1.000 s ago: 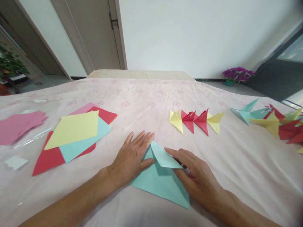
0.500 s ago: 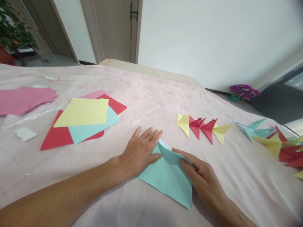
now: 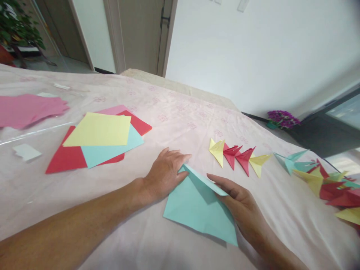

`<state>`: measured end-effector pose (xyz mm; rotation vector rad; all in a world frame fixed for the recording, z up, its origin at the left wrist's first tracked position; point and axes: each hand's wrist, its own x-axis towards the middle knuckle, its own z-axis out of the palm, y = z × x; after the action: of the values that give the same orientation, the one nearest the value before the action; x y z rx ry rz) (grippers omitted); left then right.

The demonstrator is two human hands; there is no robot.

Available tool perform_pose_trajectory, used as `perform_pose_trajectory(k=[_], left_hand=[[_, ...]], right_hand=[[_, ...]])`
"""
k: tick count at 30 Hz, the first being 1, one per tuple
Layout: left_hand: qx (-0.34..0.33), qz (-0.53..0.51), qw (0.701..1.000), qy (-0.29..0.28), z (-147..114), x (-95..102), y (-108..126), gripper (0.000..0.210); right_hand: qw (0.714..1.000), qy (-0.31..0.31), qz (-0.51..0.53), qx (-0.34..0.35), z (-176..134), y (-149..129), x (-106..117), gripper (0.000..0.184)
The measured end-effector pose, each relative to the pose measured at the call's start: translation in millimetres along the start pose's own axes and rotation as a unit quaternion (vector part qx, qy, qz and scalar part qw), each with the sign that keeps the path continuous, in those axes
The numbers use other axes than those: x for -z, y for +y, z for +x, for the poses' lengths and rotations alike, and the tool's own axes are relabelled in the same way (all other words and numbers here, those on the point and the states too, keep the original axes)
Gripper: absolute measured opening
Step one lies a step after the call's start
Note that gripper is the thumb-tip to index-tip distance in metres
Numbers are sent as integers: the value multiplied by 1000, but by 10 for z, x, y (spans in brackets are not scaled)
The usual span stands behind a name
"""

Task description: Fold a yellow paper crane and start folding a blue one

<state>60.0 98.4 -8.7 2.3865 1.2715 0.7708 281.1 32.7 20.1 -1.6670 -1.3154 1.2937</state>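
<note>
A light teal sheet of paper (image 3: 197, 213) lies on the pink tablecloth in front of me, its upper right edge raised into a narrow flap. My left hand (image 3: 168, 168) rests at the sheet's top corner, thumb across the paper and fingers stretched out past it. At the right edge, my right hand (image 3: 236, 198) holds the sheet by the flap; its thumb is hidden behind the folded edge and its index finger extends beyond.
A stack of coloured paper with a yellow sheet (image 3: 98, 129) on top lies to the left. Further left are pink sheets (image 3: 28, 108) and a white scrap (image 3: 27, 152). Folded paper cranes (image 3: 233, 154) line up at right, with a heap of more (image 3: 334, 187) beyond.
My right hand has moved slightly right and down, and the teal sheet's flap now folds over more sharply. My left fingers have drawn closer together. The camera view has shifted a little.
</note>
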Motion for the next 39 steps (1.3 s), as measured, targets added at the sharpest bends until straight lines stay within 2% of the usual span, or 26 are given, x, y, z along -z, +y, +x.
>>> perform_pose_trajectory(k=[2,6,8,10,14,17,20,24,28,33,39], left_hand=[[4,-22,1000,8,39,33,-10,38],[5,-35,999,-23,70,64,-36,29],[3,-39,999,-22,60,65,-55,32],[0,-46,999,-15,38,69,-74,32],[-33,-38,999,-5,-21,89,-100,29],[-85,4,996,7,-55,102,-105,22],[-120,38,992,7,-66,102,-105,18],[-144,57,988,-8,-66,96,-124,22],[-170,69,983,-13,-78,122,-150,18],[-236,91,967,-4,-128,199,-160,17],[-286,125,950,-17,-183,226,-203,26]], right_hand=[[999,-7,22,-22,42,-45,7,52],[999,-21,35,-28,144,-85,50,58],[1000,-18,-7,-2,171,-68,88,58],[993,5,-105,48,167,-24,125,55],[941,37,-277,193,79,111,165,47],[880,30,-336,333,14,194,164,43],[821,35,-391,414,-11,231,159,47],[788,33,-431,438,-14,263,161,57],[784,17,-423,455,-28,295,166,69],[766,2,-435,473,-60,262,191,66],[745,-75,-427,506,-101,220,230,59]])
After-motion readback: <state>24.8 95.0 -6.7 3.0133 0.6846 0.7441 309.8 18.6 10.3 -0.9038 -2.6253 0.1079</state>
